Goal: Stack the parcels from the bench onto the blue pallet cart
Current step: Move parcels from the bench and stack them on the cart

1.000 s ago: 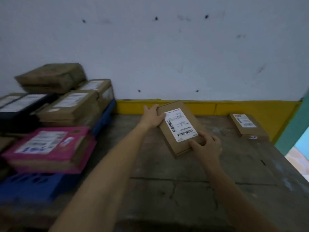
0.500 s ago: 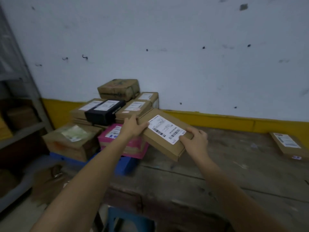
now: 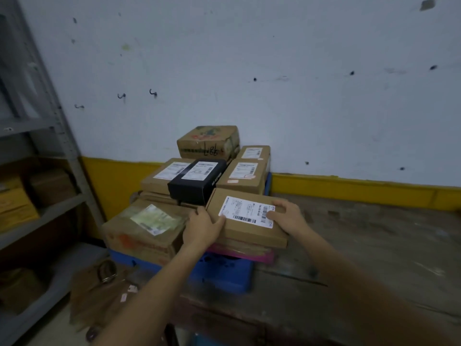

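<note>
A flat brown cardboard parcel point(image 3: 252, 228) with a white barcode label lies on top of a pink parcel point(image 3: 249, 254) on the blue pallet cart point(image 3: 224, 273). My left hand point(image 3: 202, 227) grips its left edge. My right hand point(image 3: 287, 216) rests on its right end, thumb on the label. Around it on the cart stand a black box point(image 3: 197, 181), several brown labelled parcels point(image 3: 243, 176) and a large carton with a green slip point(image 3: 147, 228). A taped box point(image 3: 208, 142) tops the stack at the back.
The worn wooden bench point(image 3: 361, 258) stretches to the right, against a white wall with a yellow base stripe point(image 3: 349, 189). Grey metal shelving point(image 3: 37, 171) holding boxes stands at left. Flattened cardboard and a tape roll point(image 3: 107, 270) lie on the floor below.
Both hands carried the flat parcel from the bench leftward to the cart, and it now lies level on the pink parcel. My view turned left with it.
</note>
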The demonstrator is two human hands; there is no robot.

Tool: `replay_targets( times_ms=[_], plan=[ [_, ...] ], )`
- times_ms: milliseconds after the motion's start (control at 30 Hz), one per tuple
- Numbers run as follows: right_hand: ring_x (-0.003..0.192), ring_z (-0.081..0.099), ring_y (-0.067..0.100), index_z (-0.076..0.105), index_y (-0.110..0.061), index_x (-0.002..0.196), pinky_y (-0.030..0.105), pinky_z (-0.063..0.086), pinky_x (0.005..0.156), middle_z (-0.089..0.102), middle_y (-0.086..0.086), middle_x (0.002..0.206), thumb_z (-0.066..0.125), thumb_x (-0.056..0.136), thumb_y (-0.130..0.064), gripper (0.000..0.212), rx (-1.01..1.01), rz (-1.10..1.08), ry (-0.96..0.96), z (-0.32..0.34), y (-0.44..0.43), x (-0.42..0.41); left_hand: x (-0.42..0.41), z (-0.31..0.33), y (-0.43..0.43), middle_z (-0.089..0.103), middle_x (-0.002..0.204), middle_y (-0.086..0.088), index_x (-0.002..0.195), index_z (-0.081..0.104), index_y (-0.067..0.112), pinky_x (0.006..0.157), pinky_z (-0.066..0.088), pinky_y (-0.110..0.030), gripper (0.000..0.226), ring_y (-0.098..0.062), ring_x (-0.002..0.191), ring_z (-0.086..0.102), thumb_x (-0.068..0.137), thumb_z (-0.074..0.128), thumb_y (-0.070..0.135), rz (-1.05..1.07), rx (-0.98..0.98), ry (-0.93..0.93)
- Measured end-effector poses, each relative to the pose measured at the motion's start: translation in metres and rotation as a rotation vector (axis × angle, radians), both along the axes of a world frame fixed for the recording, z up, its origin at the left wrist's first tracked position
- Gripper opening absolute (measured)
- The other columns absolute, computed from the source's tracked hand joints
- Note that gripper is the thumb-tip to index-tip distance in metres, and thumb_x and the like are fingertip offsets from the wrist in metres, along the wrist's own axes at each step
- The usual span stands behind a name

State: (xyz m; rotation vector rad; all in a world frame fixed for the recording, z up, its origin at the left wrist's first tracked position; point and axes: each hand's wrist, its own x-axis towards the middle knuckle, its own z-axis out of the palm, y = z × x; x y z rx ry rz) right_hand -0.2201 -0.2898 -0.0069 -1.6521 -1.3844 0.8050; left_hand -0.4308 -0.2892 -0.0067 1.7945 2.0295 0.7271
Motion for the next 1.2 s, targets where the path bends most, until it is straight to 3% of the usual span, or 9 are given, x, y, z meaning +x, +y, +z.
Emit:
replay_targets(
  times_ms=[167,333,500,667,833,1067,1200],
  plan=[
    [0.124,0.045,0.027,0.053,-0.015,0.128,0.041,0.039,0.105,0.036,0.012,0.143,0.067,0.083,-0.02,0.046,-0.021,-0.006,-0.032,-0.01,0.017,-0.012,-0.002,-0.015,0.0,0.039,0.132,-0.016,0.13,0.037,0.007,0.09,0.042,-0.039,0.057,-0.031,0.122,0.041,0.092,0.042,0.049,-0.03,0.063,0.14],
    [0.122,0.046,0.027,0.052,-0.013,0.129,0.033,0.042,0.097,0.037,0.014,0.142,0.065,0.085,-0.021,0.047,-0.04,-0.041,-0.054,-0.007,0.029,-0.015,-0.006,-0.015,0.011,0.041,0.128,-0.016,0.129,0.039,0.005,0.089,0.043,-0.037,0.054,-0.031,0.121,0.04,0.094,0.039,0.046,-0.075,0.082,0.163],
    [0.124,0.045,0.029,0.051,-0.016,0.129,0.044,0.04,0.104,0.037,0.013,0.142,0.066,0.084,-0.022,0.047,-0.054,-0.069,-0.03,-0.013,0.032,-0.014,-0.006,-0.016,0.019,0.041,0.129,-0.016,0.131,0.038,0.005,0.088,0.043,-0.035,0.052,-0.03,0.121,0.04,0.095,0.037,0.043,-0.124,0.099,0.181],
    [0.126,0.042,0.027,0.05,-0.019,0.13,0.042,0.039,0.105,0.034,0.01,0.144,0.064,0.086,-0.026,0.047,-0.025,-0.083,-0.009,-0.016,0.031,-0.014,-0.008,-0.016,0.02,0.041,0.13,-0.014,0.13,0.04,0.006,0.089,0.043,-0.036,0.051,-0.029,0.12,0.039,0.095,0.035,0.042,-0.129,0.132,0.247],
    [0.13,0.039,0.028,0.041,-0.017,0.138,0.043,0.038,0.106,0.033,0.01,0.147,0.057,0.09,-0.031,0.053,0.031,-0.111,-0.026,-0.012,0.021,-0.004,-0.001,-0.003,0.02,0.043,0.13,-0.012,0.126,0.045,0.008,0.09,0.04,-0.035,0.048,-0.027,0.118,0.039,0.095,0.035,0.042,-0.138,0.284,0.344],
    [0.137,0.03,0.022,0.038,-0.017,0.141,0.034,0.027,0.111,0.035,0.007,0.147,0.056,0.091,-0.033,0.056,0.114,-0.116,-0.225,-0.004,-0.015,0.055,0.069,0.036,0.023,0.039,0.138,-0.018,0.134,0.04,0.005,0.096,0.038,-0.043,0.05,-0.034,0.127,0.034,0.096,0.038,0.039,-0.275,0.284,0.276],
    [0.137,0.028,0.023,0.033,-0.019,0.143,0.04,0.026,0.114,0.032,0.006,0.147,0.054,0.092,-0.037,0.058,0.072,-0.082,-0.323,-0.008,-0.045,0.109,0.132,0.038,0.012,0.044,0.135,-0.016,0.131,0.042,0.009,0.096,0.038,-0.043,0.045,-0.033,0.124,0.038,0.097,0.037,0.038,-0.416,0.257,0.211]
  ],
)
